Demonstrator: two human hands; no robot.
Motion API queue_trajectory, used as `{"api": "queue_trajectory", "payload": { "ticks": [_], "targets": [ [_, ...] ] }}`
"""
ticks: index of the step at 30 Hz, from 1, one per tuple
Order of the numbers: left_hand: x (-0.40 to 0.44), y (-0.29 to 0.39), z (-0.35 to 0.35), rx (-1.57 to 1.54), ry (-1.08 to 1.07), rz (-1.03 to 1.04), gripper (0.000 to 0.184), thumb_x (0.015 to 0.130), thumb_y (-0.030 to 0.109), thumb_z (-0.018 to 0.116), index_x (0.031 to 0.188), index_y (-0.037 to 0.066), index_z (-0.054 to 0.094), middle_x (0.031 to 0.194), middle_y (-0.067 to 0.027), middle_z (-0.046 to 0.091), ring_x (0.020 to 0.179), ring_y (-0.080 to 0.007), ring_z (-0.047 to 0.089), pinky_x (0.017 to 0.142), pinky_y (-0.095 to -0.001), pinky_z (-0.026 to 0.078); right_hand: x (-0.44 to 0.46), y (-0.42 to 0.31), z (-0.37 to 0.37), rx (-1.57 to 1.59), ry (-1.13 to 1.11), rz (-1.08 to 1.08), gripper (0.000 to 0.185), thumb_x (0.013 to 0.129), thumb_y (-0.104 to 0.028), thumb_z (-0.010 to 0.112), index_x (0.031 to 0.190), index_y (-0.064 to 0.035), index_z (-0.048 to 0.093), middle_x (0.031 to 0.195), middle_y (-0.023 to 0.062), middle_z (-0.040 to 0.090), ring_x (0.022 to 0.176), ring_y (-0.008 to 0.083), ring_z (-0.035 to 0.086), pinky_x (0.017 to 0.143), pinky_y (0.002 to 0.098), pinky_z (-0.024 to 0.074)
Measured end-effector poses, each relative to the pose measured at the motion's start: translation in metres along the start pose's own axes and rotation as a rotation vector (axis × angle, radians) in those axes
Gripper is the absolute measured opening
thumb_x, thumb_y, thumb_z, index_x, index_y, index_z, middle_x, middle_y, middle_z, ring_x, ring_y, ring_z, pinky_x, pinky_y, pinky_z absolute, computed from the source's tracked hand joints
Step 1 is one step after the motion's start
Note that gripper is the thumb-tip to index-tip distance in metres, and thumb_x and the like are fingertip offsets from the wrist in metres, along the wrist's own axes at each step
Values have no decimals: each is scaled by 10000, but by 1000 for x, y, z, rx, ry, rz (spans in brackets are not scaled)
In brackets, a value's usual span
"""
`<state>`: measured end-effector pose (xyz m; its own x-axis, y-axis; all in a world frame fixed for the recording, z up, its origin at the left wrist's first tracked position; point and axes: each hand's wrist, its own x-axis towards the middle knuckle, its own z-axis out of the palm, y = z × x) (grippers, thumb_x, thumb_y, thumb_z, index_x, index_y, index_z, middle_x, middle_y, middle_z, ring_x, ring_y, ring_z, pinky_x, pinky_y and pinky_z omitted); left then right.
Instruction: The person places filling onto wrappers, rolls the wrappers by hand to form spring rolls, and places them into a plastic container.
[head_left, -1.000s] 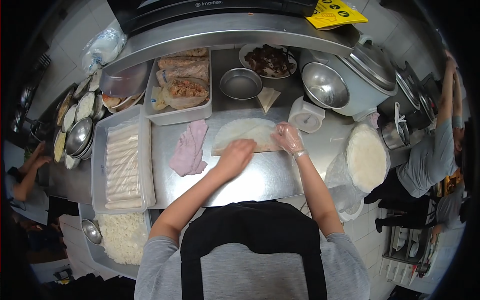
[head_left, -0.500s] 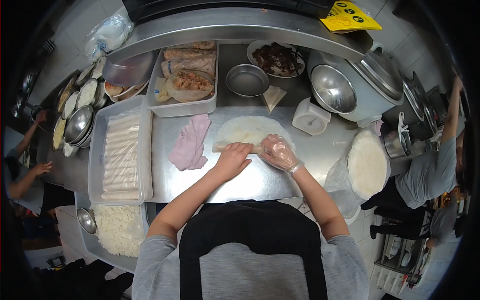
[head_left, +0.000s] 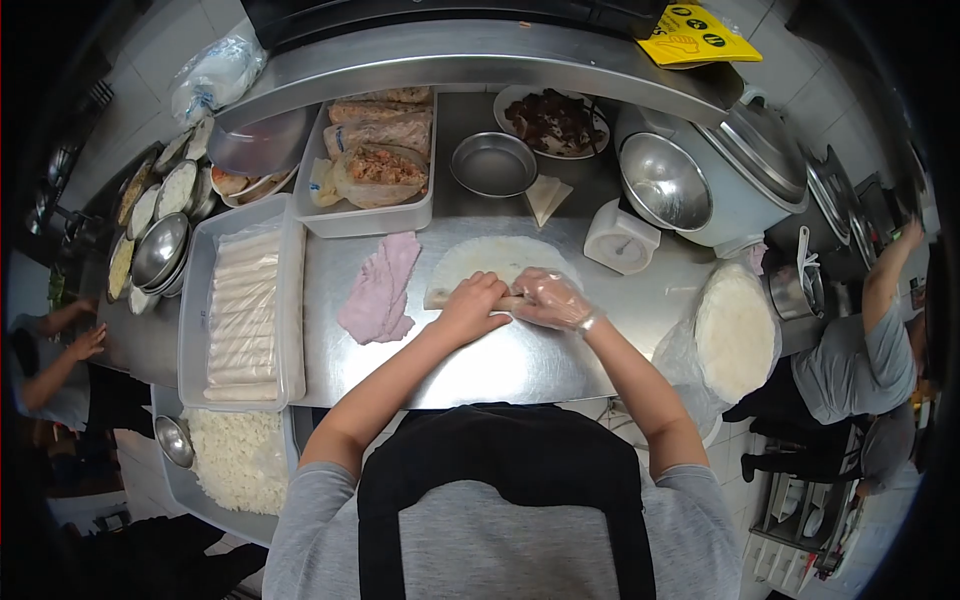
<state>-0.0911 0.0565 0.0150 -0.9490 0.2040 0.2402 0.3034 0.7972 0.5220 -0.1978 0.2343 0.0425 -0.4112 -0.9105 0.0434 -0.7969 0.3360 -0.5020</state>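
Note:
A thin round pale wrapper (head_left: 495, 254) lies on the steel table, and its near edge is rolled into a tube-shaped spring roll (head_left: 437, 299). My bare left hand (head_left: 473, 310) is closed over the left part of the roll, fingers curled on top. My right hand (head_left: 552, 300), in a clear plastic glove, grips the roll's right end with bent fingers. Both hands hide much of the roll, so its filling cannot be seen. Right of the hands, a stack of round wrappers (head_left: 735, 330) sits in a plastic bag.
A clear bin of finished rolls (head_left: 297, 350) and a pink cloth (head_left: 380, 290) are to the left. Behind stand a tub of bagged filling (head_left: 427, 210), a metal pan (head_left: 494, 164), a white scale (head_left: 622, 238) and a steel bowl (head_left: 665, 180). Other people stand at both sides.
My right hand has turned inward, its fingers now curled round the roll's right end. My left hand has shifted slightly, its fingers more bent. The person at right has lowered an arm.

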Motion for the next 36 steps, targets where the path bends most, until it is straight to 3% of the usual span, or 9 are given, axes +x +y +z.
{"api": "queue_trajectory", "payload": {
  "ticks": [1, 5, 7, 13, 16, 20, 29, 31, 36],
  "targets": [
    [2, 2, 3, 5, 15, -42, 346, 717, 205, 745, 981, 42, 591, 959, -116, 570, 951, -308, 547, 831, -399, 444, 5, -2, 5, -53, 17, 4, 279, 739, -255, 703, 876, -27, 616, 884, 148, 616, 843, 338, 606, 775, 404, 479],
    [-1, -1, 7, -1, 12, -86, 326, 718, 210, 750, 949, 50, 584, 939, -114, 570, 947, -307, 551, 817, -401, 449, 13, 1, 2, -54, -61, 10, 268, 737, -241, 705, 866, -25, 612, 880, 151, 616, 839, 341, 602, 771, 408, 475],
    [-2, -7, 0, -18, 7, -80, 328, 710, 212, 757, 938, 51, 586, 934, -113, 574, 944, -307, 552, 810, -401, 453, 20, 5, -8, -29, -246, 28, 295, 735, -270, 710, 858, -20, 610, 865, 154, 616, 827, 348, 598, 753, 418, 466],
    [-29, -30, -42, -21, -62, -198, 343, 660, 218, 795, 900, 61, 606, 910, -108, 593, 915, -296, 558, 787, -390, 459, 68, 15, -3, 52, -28, -51, 339, 773, -343, 652, 826, -12, 603, 830, 176, 613, 799, 360, 593, 710, 442, 449],
    [-42, -32, -34, -83, 31, -204, 293, 665, 171, 777, 875, 62, 604, 899, -105, 594, 919, -305, 560, 799, -395, 461, 96, 19, 6, -30, -137, 69, 315, 781, -321, 577, 826, -13, 627, 839, 208, 637, 817, 383, 615, 740, 464, 472],
    [-41, -24, -32, 10, 57, -192, 282, 673, 167, 775, 867, 54, 605, 890, -109, 596, 911, -303, 565, 798, -395, 464, 107, 18, 3, -30, -199, 103, 303, 784, -307, 567, 850, -21, 642, 866, 213, 647, 829, 384, 621, 742, 458, 474],
    [-17, -18, -25, 10, -71, -184, 302, 651, 180, 800, 848, 28, 628, 850, -137, 616, 866, -315, 594, 752, -398, 477, 85, 34, -15, 271, -274, 265, 341, 815, -353, 583, 818, -13, 611, 744, 177, 617, 708, 304, 597, 679, 418, 459],
    [-8, -9, -22, -126, -56, -212, 295, 644, 176, 805, 835, 30, 634, 839, -135, 620, 855, -312, 598, 750, -397, 479, 84, 57, -8, 263, -231, 165, 353, 839, -345, 605, 731, -24, 506, 616, 61, 436, 604, 142, 422, 574, 360, 357],
    [2, -5, -13, -48, -97, -210, 300, 642, 170, 807, 844, 25, 639, 846, -133, 626, 848, -305, 599, 746, -399, 479, 77, 66, -13, 148, -185, 125, 355, 838, -350, 601, 741, -24, 498, 643, 95, 472, 607, 193, 432, 594, 371, 366]
  ]
}}
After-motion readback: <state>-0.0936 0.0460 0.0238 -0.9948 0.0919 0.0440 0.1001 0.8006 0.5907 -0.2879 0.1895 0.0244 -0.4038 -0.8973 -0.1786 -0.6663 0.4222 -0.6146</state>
